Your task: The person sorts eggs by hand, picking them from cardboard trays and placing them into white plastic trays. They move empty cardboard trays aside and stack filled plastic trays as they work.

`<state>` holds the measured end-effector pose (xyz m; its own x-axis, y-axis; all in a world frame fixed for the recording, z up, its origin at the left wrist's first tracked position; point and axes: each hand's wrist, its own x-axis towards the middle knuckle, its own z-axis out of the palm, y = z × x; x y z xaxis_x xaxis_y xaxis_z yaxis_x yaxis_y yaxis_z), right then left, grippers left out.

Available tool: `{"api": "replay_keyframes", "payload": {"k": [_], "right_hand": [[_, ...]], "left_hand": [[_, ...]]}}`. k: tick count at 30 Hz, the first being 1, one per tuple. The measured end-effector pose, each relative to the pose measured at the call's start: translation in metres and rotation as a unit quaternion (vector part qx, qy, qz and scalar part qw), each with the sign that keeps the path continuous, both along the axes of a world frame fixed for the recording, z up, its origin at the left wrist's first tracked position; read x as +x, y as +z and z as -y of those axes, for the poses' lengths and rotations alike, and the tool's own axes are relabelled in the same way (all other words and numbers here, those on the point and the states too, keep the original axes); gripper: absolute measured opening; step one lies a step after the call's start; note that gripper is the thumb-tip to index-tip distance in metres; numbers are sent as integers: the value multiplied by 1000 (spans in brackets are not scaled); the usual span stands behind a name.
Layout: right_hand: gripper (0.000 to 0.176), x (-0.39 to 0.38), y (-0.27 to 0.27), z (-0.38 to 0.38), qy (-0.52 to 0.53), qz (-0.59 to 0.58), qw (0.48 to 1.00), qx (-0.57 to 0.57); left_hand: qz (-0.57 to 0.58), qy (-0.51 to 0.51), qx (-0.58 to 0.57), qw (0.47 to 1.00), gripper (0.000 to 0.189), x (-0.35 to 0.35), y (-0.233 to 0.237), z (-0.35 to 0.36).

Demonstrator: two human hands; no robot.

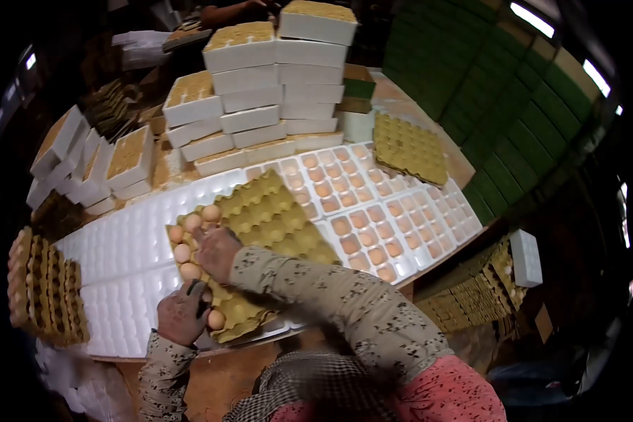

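A brown pulp egg tray (264,211) lies across white foam trays, with several eggs along its left edge. At the upper end of that row, my right hand (218,253) curls its fingers round an egg (194,222), partly hidden by them. Lower down, my left hand (183,313) is closed at the tray's edge over an egg mostly covered by its fingers. Just below its fingertips sits another egg (216,320). Between the hands, an egg (190,271) rests in the tray. Vacant foam trays (133,243) spread to the left.
Egg-filled foam trays (369,235) cover the table's right side, with a pulp tray (409,148) on their far corner. White foam boxes (250,91) are stacked behind. Pulp trays (46,288) stand at the left edge; more (468,299) are piled at right. Another person's arm (232,14) shows behind.
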<state>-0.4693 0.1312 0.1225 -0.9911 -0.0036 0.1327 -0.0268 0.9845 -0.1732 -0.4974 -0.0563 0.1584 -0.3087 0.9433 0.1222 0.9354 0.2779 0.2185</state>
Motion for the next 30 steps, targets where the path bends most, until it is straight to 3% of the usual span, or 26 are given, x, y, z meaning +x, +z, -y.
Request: {"api": "replay_keyframes", "payload": {"k": [3, 4, 5, 6, 8, 9, 10, 11, 12, 13, 15, 16, 18, 20, 21, 22, 24, 25, 26, 27, 28, 30], "right_hand": [[32, 50, 60, -9, -30, 77, 994, 69], [39, 82, 68, -20, -70, -9, 996, -46], [46, 115, 74, -33, -105, -101, 977, -158], [52, 155, 78, -51, -167, -124, 960, -185], [61, 243, 79, -86, -309, -146, 908, -244], [61, 287, 62, -107, -348, -150, 900, -214], [61, 327, 39, -126, -403, -105, 886, -204], [54, 356, 21, -139, -453, -1, 874, -178], [54, 381, -5, -151, -455, 68, 879, -124], [52, 385, -4, -149, -488, 181, 845, -122], [50, 394, -21, -152, -477, 215, 843, -130], [48, 396, -27, -156, -470, 244, 839, -128], [44, 388, -8, -156, -456, 273, 837, -128], [40, 380, -4, -159, -448, 188, 860, -156], [36, 375, -6, -156, -448, 135, 869, -161], [36, 370, -8, -156, -436, 135, 874, -166], [35, 358, -14, -157, -401, 94, 858, -309], [32, 356, -22, -155, -363, 67, 887, -279], [32, 350, -25, -156, -350, 66, 891, -282], [30, 342, -28, -154, -321, -19, 872, -368], [28, 332, -29, -151, -289, -102, 839, -450], [24, 297, -32, -141, -279, -216, 799, -486]], "left_hand": [[25, -12, -13, 1000, 48, 0, 11, -4], [45, -1, 55, 997, 50, 0, 5, 1], [131, 46, 72, 988, 53, -2, 3, 10], [279, 134, 98, 946, 51, -8, -6, 26], [493, 141, 249, 821, 45, 20, 17, 28], [473, 127, 201, 848, 44, 23, 7, 38], [450, 115, 151, 872, 44, 28, -4, 49], [509, 54, 177, 840, 46, 58, 10, 26], [617, 77, 103, 776, 48, 80, 26, 9], [629, 88, 53, 770, 48, 104, 29, -12], [483, -103, 1, 870, 47, 127, 3, -58], [450, -162, 17, 878, 48, 143, -5, -79], [403, -177, 20, 898, 54, 174, -21, -116], [328, -181, 65, 925, 54, 204, -39, -151], [269, -199, 59, 940, 45, 215, -56, -168], [207, -195, 23, 958, 35, 227, -66, -183], [159, -191, -71, 966, 28, 234, -94, -196], [155, -178, -72, 969, 28, 233, -99, -193], [144, -179, 7, 973, 30, 231, -102, -190], [131, -182, 85, 971, 32, 229, -103, -186], [127, -174, 81, 973, 32, 228, -112, -179], [93, -174, 50, 979, 47, 227, -133, -165]]}}
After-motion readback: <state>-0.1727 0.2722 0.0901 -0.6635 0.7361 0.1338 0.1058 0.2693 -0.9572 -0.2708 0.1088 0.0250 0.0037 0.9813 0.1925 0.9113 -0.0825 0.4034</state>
